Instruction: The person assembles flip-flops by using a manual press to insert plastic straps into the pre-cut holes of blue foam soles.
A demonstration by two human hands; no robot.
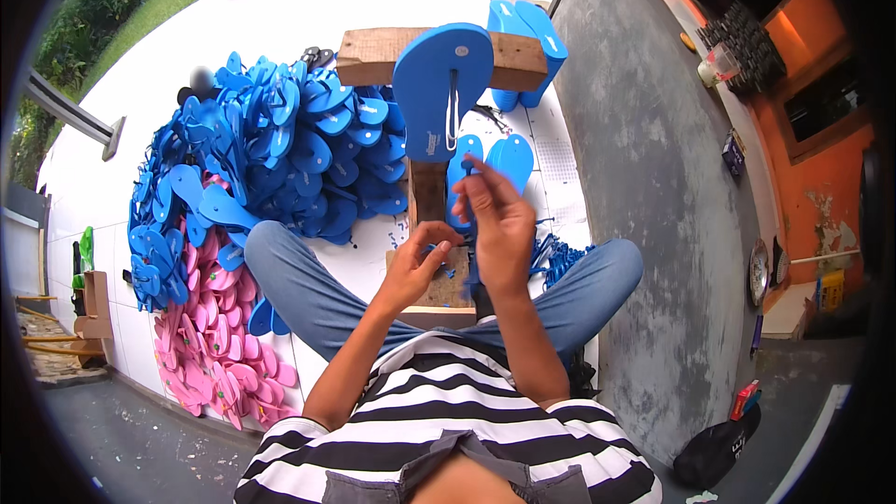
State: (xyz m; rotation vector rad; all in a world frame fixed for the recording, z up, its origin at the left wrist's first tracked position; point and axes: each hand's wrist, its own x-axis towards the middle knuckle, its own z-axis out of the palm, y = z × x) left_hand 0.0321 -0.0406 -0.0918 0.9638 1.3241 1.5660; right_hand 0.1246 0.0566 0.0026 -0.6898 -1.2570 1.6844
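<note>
A blue flip-flop sole (442, 84) rests upright against the crossbar of a wooden stand (378, 54). A thin pale wire loop (453, 117) hangs down the sole's face from its toe hole. Just below the sole, my right hand (499, 229) is closed, pinching a blue rubber strap (469, 170) between thumb and fingers; part of it dangles below the hand, smeared by motion. My left hand (413, 266) is beside it, lower and to the left, its fingers loosely bent and apart, with nothing visible in them.
Blue flip-flops (313, 154) lie heaped at the left, pink ones (219, 317) nearer me. Stacked blue soles (546, 42) stand behind the crossbar's right end. Loose blue straps (558, 257) lie by my right knee. A grey floor strip (653, 224) runs along the right.
</note>
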